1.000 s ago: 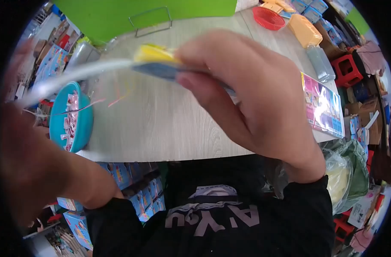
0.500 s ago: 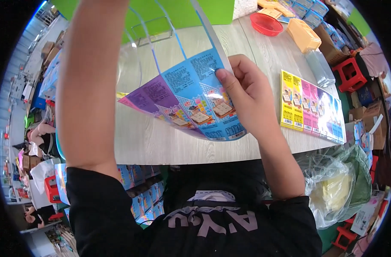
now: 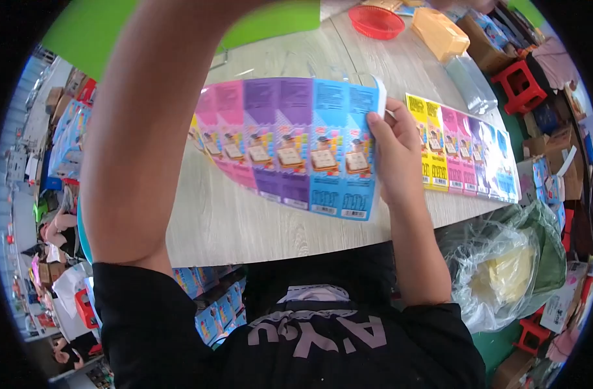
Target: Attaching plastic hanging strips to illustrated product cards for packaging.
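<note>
My right hand pinches the right edge of a printed label sheet, thumb on the near face and fingers behind. The sheet is glossy, with pink, purple and blue strips showing biscuit pictures. It is held above the table and curves away at its left end, partly behind my left forearm. That forearm rises across the left side and leaves the picture at the top. Only a blurred sliver of a hand shows at the top right edge, so my left hand's fingers cannot be made out. Right of the sheet lies a stack of similar sheets.
Towards the back of the table stand a red plastic basket, cream plastic trays and a clear plastic pack. A green panel borders the far side. Below right sits a plastic bag; a red stool stands beyond.
The sheet has opened out and turned to show more strips, and its upper end has come down. My right hand moved slightly right. My left arm swung up and to the right.
</note>
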Motion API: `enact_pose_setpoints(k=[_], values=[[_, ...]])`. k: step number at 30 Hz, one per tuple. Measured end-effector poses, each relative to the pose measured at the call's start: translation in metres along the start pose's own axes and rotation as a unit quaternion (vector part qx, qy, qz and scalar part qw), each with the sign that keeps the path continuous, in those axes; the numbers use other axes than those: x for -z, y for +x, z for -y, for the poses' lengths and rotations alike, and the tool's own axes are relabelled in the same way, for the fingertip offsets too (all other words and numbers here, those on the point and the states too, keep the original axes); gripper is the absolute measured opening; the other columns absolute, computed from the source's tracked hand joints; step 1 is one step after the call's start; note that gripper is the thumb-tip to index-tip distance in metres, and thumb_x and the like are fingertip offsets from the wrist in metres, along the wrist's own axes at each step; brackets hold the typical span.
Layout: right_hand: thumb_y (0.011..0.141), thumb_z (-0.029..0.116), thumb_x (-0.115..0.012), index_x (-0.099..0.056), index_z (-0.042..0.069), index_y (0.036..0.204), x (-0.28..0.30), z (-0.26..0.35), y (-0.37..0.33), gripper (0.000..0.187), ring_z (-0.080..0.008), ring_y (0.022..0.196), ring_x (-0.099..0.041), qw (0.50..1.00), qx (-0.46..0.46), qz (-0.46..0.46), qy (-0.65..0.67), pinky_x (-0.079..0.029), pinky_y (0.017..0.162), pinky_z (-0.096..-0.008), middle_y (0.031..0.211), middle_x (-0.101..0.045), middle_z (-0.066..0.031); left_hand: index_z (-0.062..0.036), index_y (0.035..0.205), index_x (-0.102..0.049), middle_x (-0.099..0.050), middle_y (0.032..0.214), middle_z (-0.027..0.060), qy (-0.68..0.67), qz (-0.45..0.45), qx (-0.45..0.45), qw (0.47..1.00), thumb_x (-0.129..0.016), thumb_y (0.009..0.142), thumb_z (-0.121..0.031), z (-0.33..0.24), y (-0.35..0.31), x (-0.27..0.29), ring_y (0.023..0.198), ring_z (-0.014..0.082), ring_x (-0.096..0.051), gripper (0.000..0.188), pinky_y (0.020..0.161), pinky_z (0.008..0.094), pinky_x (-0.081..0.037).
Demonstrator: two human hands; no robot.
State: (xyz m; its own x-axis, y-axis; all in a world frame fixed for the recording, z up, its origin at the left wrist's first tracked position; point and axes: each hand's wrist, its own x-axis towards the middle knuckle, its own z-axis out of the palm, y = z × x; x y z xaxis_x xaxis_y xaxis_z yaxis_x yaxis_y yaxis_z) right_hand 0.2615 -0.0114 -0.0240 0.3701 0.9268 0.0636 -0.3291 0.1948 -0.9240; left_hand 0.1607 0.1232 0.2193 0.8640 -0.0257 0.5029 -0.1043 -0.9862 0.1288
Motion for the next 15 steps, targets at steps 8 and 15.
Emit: enact_pose_setpoints(k=[8,15], values=[[0.104,0.005,-0.058,-0.055,0.001,0.132,0.044,0.014,-0.011,0.028,-0.0123,0.1,-0.065,0.97,0.049,-0.162,-0.172,-0.052,0.089,-0.0283,0.113,-0.068,-0.0088,-0.0074,0.121,-0.067,-0.066,0.116,0.0142,0.092,0.011,0.22,0.971,-0.066,0.098,-0.025,-0.01,-0.204,-0.072,0.114,0.0349,-0.06,0.029,0.1,0.0455,-0.047],[0.101,0.001,-0.059,-0.05,0.001,0.137,0.012,0.016,-0.037,0.036,-0.0147,0.095,-0.066,0.927,0.005,-0.018,-0.376,-0.054,0.082,-0.0313,0.113,-0.066,-0.0119,-0.0041,0.123,-0.066,-0.063,0.123,0.0153,0.045,0.124,0.369,0.92,-0.069,0.096,-0.025,-0.071,-0.3,-0.078,0.116,0.0377,-0.06,0.034,0.099,0.0469,-0.048]])
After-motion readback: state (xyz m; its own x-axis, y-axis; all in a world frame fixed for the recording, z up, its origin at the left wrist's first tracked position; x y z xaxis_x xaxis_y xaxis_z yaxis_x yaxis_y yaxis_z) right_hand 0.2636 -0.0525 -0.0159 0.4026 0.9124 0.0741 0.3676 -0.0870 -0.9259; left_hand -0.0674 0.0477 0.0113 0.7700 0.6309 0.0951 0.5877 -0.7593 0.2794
